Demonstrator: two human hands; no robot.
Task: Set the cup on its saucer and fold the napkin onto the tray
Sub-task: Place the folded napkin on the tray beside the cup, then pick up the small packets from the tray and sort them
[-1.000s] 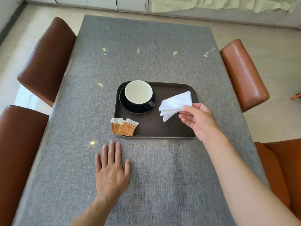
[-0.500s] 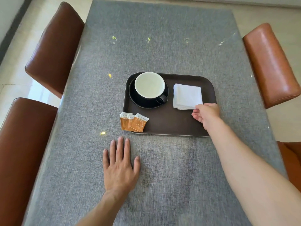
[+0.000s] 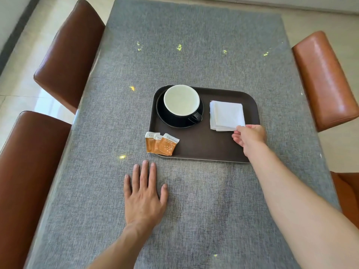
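Your right hand (image 3: 250,136) pinches the near right corner of the folded napkin (image 3: 226,115), which lies flat on the tray (image 3: 204,148). It is soft, light and layered, so lift it by a corner and the stack fans. Left of your grip, the cup (image 3: 181,100) sits on its saucer (image 3: 174,123). Your left hand (image 3: 144,199) lies open and empty on the table (image 3: 194,55).
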